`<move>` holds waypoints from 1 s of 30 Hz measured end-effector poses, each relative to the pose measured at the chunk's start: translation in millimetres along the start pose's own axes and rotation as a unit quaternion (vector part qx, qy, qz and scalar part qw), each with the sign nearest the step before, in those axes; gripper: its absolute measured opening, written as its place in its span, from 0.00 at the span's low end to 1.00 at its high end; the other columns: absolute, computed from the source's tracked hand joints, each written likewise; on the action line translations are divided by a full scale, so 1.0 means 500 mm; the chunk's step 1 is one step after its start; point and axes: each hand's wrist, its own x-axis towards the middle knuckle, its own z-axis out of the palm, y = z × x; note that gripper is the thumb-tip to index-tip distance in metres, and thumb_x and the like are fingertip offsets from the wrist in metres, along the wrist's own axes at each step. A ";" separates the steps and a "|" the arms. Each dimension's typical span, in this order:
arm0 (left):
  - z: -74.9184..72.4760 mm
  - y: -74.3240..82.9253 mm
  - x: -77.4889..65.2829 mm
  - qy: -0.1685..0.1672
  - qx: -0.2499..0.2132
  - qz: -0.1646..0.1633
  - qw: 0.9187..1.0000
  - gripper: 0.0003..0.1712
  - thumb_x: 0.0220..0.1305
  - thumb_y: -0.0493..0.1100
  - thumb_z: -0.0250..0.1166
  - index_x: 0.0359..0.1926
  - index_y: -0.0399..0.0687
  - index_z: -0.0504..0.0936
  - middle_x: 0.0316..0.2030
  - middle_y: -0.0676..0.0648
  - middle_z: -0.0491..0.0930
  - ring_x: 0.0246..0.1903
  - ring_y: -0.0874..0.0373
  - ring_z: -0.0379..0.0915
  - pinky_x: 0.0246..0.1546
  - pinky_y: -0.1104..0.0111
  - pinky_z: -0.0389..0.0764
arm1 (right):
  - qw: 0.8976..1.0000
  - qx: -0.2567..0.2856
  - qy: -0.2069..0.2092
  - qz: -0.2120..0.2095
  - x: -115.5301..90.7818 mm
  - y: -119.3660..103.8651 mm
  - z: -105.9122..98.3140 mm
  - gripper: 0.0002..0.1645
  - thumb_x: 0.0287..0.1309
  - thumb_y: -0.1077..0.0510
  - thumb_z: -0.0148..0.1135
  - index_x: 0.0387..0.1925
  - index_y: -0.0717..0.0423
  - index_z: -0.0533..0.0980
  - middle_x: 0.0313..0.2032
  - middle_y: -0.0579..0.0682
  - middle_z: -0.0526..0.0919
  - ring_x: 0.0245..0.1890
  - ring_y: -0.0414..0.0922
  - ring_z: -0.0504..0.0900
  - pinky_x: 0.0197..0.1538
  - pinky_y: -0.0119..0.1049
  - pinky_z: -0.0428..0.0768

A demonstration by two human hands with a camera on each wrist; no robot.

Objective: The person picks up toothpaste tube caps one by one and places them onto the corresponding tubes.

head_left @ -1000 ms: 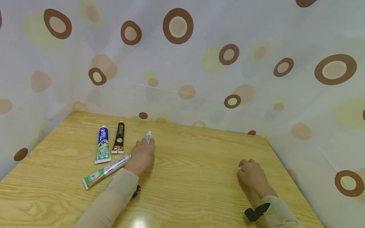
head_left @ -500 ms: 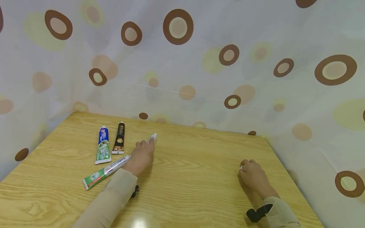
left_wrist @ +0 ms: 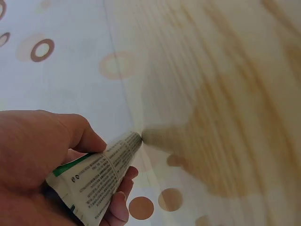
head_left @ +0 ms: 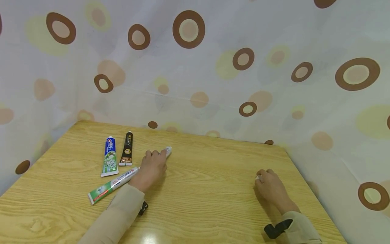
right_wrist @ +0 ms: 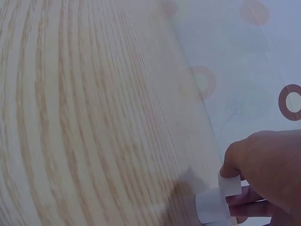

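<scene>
Currently left hand (head_left: 149,170) pinching tapered tube (left_wrist: 106,174), right hand (head_left: 271,187) pinching white object (right_wrist: 210,205); left hand, if dipped lower, might nudge green-silver tube (head_left: 113,185).

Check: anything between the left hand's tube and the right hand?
Nothing visible: only tabletop shows between the held tube in the left hand and the right hand. The blue-green tube, black tube and silver-green tube lie left of the left hand.
</scene>
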 end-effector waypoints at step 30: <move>-0.062 0.019 0.010 0.108 -0.134 0.078 0.982 0.19 0.69 0.36 0.62 0.60 0.49 0.81 0.56 0.42 0.83 0.50 0.43 0.81 0.49 0.52 0.82 | 0.990 0.113 0.079 -0.023 0.039 -0.073 -0.010 0.17 0.66 0.65 0.50 0.49 0.63 0.81 0.45 0.57 0.73 0.40 0.51 0.79 0.44 0.47 0.82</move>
